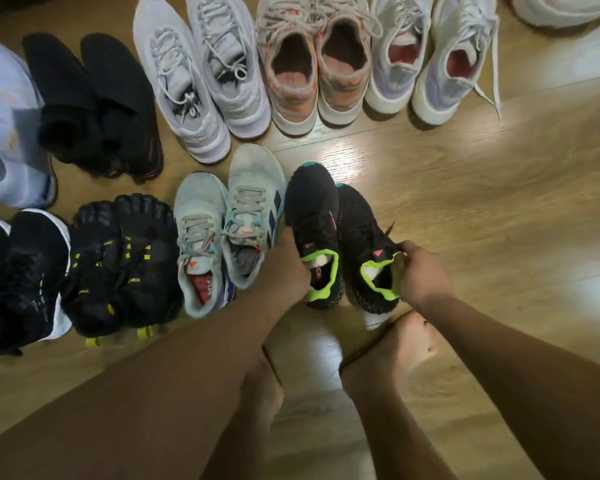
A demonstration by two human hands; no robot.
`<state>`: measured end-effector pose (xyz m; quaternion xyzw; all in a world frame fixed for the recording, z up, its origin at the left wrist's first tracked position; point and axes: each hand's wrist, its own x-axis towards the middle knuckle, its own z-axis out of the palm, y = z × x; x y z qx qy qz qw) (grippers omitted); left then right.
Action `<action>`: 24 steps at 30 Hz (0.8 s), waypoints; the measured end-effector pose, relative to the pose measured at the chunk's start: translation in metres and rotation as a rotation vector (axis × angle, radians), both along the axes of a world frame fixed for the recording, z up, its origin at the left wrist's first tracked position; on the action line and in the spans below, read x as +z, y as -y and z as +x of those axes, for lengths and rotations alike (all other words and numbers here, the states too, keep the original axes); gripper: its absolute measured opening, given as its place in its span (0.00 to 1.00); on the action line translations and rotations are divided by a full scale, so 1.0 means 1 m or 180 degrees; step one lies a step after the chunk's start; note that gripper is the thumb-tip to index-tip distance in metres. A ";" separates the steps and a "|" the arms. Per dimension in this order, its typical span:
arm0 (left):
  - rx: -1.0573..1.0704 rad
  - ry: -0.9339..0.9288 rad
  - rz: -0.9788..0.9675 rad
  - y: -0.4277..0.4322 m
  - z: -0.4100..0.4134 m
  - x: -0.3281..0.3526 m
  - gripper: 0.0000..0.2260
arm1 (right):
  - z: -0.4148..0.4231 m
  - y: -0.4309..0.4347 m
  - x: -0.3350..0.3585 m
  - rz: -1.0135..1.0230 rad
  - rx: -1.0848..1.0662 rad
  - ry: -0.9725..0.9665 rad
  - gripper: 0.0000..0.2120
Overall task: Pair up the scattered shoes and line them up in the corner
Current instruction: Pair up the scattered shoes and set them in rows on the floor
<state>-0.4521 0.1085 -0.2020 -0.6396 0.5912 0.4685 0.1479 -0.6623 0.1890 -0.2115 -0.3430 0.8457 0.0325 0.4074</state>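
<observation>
Two black knit shoes with neon-green collars stand side by side on the wooden floor. My left hand (284,268) grips the left black shoe (314,216) at its collar. My right hand (421,275) pinches the heel collar of the right black shoe (364,237). To their left stands a pale grey pair (222,230) with dark stripes, then a black pair with yellow marks (122,258), then a black pair with white soles (21,271).
A far row holds a black pair (90,98), a light grey pair (201,71), a beige-and-orange pair (312,57) and a white-lilac pair (430,53). A white shoe (561,8) lies top right. My bare feet (392,348) stand just behind the black shoes. Open floor lies right.
</observation>
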 end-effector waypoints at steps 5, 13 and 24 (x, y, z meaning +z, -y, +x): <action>0.0472 -0.0058 0.0411 0.012 0.005 -0.002 0.30 | -0.022 0.007 -0.003 -0.0244 0.0113 -0.0281 0.12; 0.1716 -0.0738 0.1505 0.017 0.010 0.023 0.17 | 0.006 0.025 0.012 -0.0219 0.0087 0.0051 0.08; 0.1607 -0.0142 0.0838 0.091 0.059 0.149 0.06 | -0.001 0.101 0.124 0.0514 -0.0032 0.0642 0.25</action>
